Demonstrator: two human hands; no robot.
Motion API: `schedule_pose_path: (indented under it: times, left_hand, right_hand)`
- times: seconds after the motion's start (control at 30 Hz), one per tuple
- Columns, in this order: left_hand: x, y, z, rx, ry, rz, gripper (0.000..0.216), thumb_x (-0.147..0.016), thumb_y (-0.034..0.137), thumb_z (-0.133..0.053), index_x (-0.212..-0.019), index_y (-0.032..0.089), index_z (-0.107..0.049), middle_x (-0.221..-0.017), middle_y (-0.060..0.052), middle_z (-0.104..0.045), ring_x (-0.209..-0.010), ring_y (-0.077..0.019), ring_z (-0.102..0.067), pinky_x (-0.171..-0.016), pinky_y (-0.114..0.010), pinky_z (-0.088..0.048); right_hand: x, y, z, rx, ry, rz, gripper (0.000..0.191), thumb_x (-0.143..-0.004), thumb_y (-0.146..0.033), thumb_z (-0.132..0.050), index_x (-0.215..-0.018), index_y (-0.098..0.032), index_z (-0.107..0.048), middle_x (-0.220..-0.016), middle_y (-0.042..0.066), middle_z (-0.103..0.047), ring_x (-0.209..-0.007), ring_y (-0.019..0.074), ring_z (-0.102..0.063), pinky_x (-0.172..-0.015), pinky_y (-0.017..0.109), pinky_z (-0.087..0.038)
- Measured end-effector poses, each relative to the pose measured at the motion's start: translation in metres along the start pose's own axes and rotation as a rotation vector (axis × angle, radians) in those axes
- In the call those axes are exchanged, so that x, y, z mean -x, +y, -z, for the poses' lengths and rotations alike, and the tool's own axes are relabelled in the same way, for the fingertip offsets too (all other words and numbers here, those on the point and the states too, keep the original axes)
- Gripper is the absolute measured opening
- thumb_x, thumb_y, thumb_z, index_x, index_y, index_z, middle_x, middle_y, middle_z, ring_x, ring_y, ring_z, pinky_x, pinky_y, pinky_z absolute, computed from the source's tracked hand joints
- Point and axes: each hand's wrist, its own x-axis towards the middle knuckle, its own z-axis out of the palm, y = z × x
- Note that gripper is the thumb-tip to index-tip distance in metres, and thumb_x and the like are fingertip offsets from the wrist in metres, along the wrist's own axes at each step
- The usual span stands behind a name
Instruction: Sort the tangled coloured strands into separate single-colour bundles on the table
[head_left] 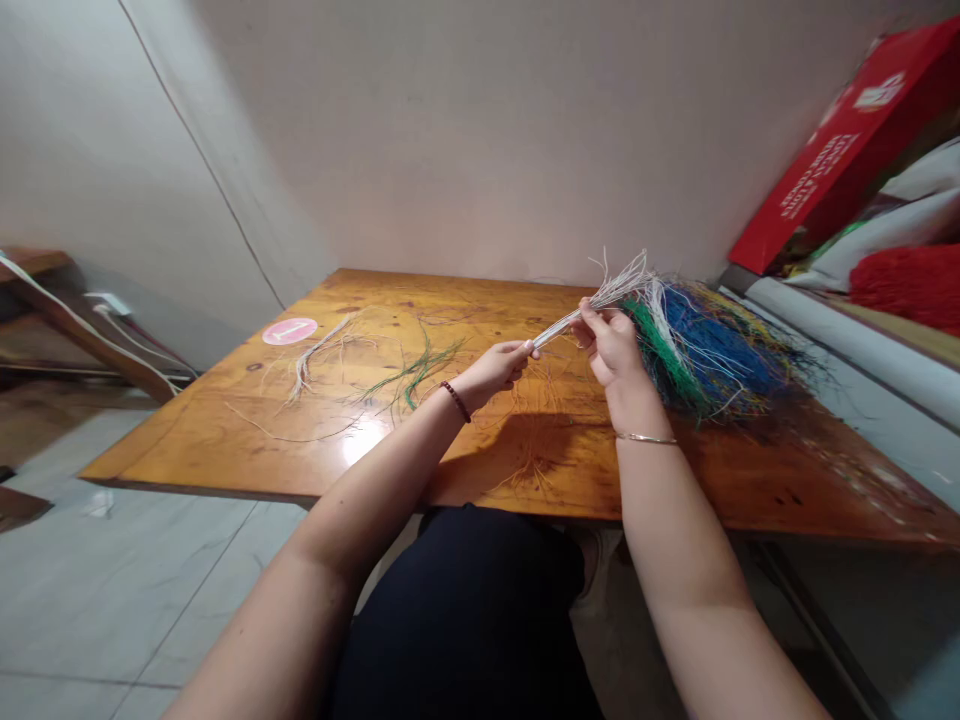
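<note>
I have both hands raised over the bench [187, 440], grasping one white bundle [560, 327] between them. My left hand [496, 370] pinches its lower end between thumb and curled fingers; my right hand [611, 345] grips it farther along, thumb uppermost. Between the two grips the strands run straight and close together, sloping up to the right. Past my right hand they fan out into loose, splayed tips, which overlap the near-left edge of the pile [739, 345] from where I look; I cannot tell whether they touch it.

That pile is a tangle of mostly blue fibres, with green and white along its left side and yellow along its far edge. It lies on the right part of the bench, just beside my right hand.

Left of my left hand, some green strands [420, 372] lie scattered on the wood. Farther left is a smaller pale bunch [304, 365], near a pink disc [290, 331]. Fine orange strands [534, 472] are spread below my hands, toward the front edge.

I see a beaded bracelet [456, 402] on the left wrist and a thin bangle [646, 438] on the right. At far right a red box [847, 140] leans at a slant, with red material [907, 287] below it.
</note>
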Motion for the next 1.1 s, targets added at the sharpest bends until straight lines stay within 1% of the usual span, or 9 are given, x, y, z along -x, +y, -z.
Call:
schedule_pose_path:
  times: [0.13, 0.23, 0.3, 0.43, 0.5, 0.6, 0.7, 0.9, 1.1]
  left_hand:
    - [-0.002, -0.001, -0.001, -0.059, 0.040, 0.007, 0.027, -0.102, 0.039, -0.047, -0.089, 0.017, -0.055, -0.063, 0.006, -0.024, -0.047, -0.0077, -0.019, -0.045, -0.020, -0.012]
    - [-0.003, -0.001, -0.003, -0.171, 0.075, -0.018, 0.029, -0.102, 0.038, -0.043, -0.088, 0.016, -0.056, -0.063, 0.005, -0.027, -0.049, -0.0088, -0.022, -0.047, -0.021, -0.015]
    - [-0.005, -0.002, -0.004, -0.330, 0.132, -0.076, 0.030, -0.102, 0.037, -0.043, -0.087, 0.016, -0.058, -0.064, 0.004, -0.032, -0.051, -0.0097, -0.027, -0.050, -0.023, -0.021]
    - [-0.004, -0.004, -0.004, -0.715, 0.235, -0.298, 0.032, -0.101, 0.034, -0.045, -0.083, 0.015, -0.064, -0.069, 0.000, -0.051, -0.064, -0.0129, -0.044, -0.063, -0.025, -0.031]
    - [-0.003, -0.004, -0.004, -0.809, 0.248, -0.350, 0.033, -0.102, 0.035, -0.044, -0.086, 0.016, -0.066, -0.070, 0.000, -0.055, -0.066, -0.0139, -0.047, -0.065, -0.026, -0.031]
    - [-0.002, -0.005, -0.005, -0.848, 0.267, -0.348, 0.034, -0.102, 0.035, -0.044, -0.089, 0.016, -0.068, -0.069, 0.000, -0.056, -0.064, -0.0141, -0.047, -0.065, -0.026, -0.031]
    - [-0.003, -0.005, -0.004, -0.821, 0.282, -0.343, 0.035, -0.102, 0.035, -0.044, -0.090, 0.015, -0.070, -0.072, -0.001, -0.059, -0.067, -0.0145, -0.049, -0.066, -0.026, -0.032]
    - [-0.009, -0.008, -0.001, -0.720, 0.286, -0.272, 0.040, -0.100, 0.038, -0.045, -0.092, 0.014, -0.075, -0.070, -0.001, -0.058, -0.065, -0.0145, -0.048, -0.064, -0.026, -0.033]
    - [-0.012, -0.012, 0.002, -0.607, 0.261, -0.179, 0.045, -0.099, 0.044, -0.043, -0.098, 0.013, -0.076, -0.062, 0.002, -0.043, -0.057, -0.0128, -0.037, -0.056, -0.026, -0.028]
  right_hand:
    - [-0.002, 0.005, -0.002, 0.092, 0.069, 0.104, 0.048, -0.057, -0.051, -0.092, -0.083, -0.018, -0.070, -0.088, 0.001, -0.072, -0.065, 0.0092, -0.066, -0.064, 0.022, -0.060]
    - [-0.003, 0.009, -0.001, 0.165, 0.083, 0.189, 0.047, -0.061, -0.053, -0.090, -0.087, -0.018, -0.071, -0.088, 0.003, -0.073, -0.063, 0.0105, -0.066, -0.064, 0.024, -0.060]
    - [-0.004, 0.010, 0.000, 0.217, 0.094, 0.238, 0.044, -0.065, -0.052, -0.088, -0.087, -0.018, -0.072, -0.088, 0.004, -0.073, -0.062, 0.0115, -0.067, -0.062, 0.025, -0.060]
    - [-0.003, 0.009, 0.000, 0.319, 0.123, 0.331, 0.039, -0.072, -0.051, -0.083, -0.087, -0.017, -0.072, -0.082, 0.006, -0.073, -0.061, 0.0139, -0.068, -0.060, 0.027, -0.060]
    - [-0.002, 0.009, 0.000, 0.377, 0.129, 0.376, 0.036, -0.075, -0.051, -0.080, -0.088, -0.017, -0.072, -0.082, 0.006, -0.072, -0.061, 0.0143, -0.068, -0.061, 0.027, -0.059]
    - [0.000, 0.007, -0.001, 0.433, 0.131, 0.398, 0.034, -0.079, -0.049, -0.078, -0.089, -0.018, -0.072, -0.084, 0.007, -0.073, -0.063, 0.0140, -0.069, -0.061, 0.026, -0.059]
    - [0.000, 0.004, -0.002, 0.350, 0.120, 0.310, 0.031, -0.076, -0.045, -0.081, -0.089, -0.018, -0.072, -0.087, 0.006, -0.074, -0.064, 0.0130, -0.068, -0.057, 0.023, -0.056]
    - [0.003, -0.006, -0.002, 0.090, 0.045, 0.004, 0.022, -0.072, -0.025, -0.081, -0.092, -0.020, -0.074, -0.095, 0.000, -0.075, -0.063, 0.0059, -0.065, -0.053, 0.014, -0.053]
    - [0.005, -0.013, 0.004, 0.000, -0.049, -0.165, 0.019, -0.074, -0.018, -0.075, -0.092, -0.023, -0.075, -0.104, -0.002, -0.075, -0.072, 0.0053, -0.067, -0.058, 0.012, -0.055]
